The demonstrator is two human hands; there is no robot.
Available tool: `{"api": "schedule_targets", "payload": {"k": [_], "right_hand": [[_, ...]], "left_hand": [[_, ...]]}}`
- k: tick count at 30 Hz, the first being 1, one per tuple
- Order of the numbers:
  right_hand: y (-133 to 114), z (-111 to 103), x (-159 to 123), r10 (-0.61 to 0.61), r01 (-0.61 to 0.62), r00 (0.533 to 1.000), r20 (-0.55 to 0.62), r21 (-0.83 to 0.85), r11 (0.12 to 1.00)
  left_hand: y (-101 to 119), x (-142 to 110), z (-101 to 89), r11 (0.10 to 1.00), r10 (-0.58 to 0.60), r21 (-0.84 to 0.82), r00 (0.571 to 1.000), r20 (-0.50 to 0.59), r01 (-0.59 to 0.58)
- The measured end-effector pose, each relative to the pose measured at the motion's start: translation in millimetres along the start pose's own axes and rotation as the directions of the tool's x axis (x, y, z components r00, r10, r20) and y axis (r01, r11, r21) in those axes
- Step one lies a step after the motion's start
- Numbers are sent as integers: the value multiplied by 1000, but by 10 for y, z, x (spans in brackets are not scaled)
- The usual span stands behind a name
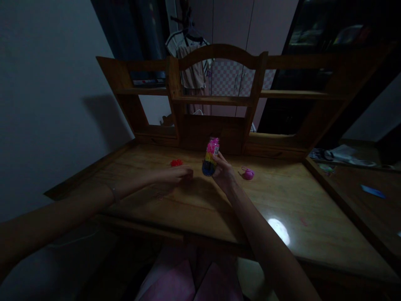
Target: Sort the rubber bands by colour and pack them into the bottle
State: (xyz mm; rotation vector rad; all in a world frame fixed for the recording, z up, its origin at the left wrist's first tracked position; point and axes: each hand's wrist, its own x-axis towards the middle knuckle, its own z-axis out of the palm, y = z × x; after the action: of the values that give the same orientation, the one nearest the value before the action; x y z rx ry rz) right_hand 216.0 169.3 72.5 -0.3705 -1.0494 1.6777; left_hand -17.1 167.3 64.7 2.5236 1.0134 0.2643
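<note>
My right hand is wrapped round a clear bottle and holds it tilted above the desk. Its contents lie in bands of pink, yellow and dark blue, and a small white label shows near the top. Left of the bottle, my left hand hovers low over the wood with its fingers drawn together; whatever they may hold is hidden in shadow. Just behind that hand lies a small heap of red pieces. A round pink cap with a loop rests on the desk to the right of my right hand.
The wooden desk carries a shelf unit along its back edge. Faint pinkish bits lie near my left forearm. Beyond the right edge, a lower surface holds a blue flat item and papers.
</note>
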Motion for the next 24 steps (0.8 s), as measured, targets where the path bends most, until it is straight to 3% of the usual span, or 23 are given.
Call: {"api": "schedule_targets", "payload": {"k": [4, 8, 10, 16, 24], "right_hand": [[5, 28, -10, 2, -2, 1000, 9, -18, 1000], [41, 42, -9, 12, -12, 1000, 0, -63, 998], [57, 41, -10, 14, -14, 1000, -1, -64, 998], [69, 30, -9, 26, -27, 999, -21, -59, 998], [83, 45, -7, 53, -53, 999, 0, -17, 998]], "left_hand": [[55, -167, -142, 1000, -23, 6, 998, 52, 22], [88, -198, -157, 998, -61, 7, 996, -72, 62], [80, -200, -106, 996, -84, -30, 993, -80, 82], [119, -271, 19, 982, -153, -112, 988, -6, 151], [210, -500, -80, 963, -190, -159, 968, 164, 216]]}}
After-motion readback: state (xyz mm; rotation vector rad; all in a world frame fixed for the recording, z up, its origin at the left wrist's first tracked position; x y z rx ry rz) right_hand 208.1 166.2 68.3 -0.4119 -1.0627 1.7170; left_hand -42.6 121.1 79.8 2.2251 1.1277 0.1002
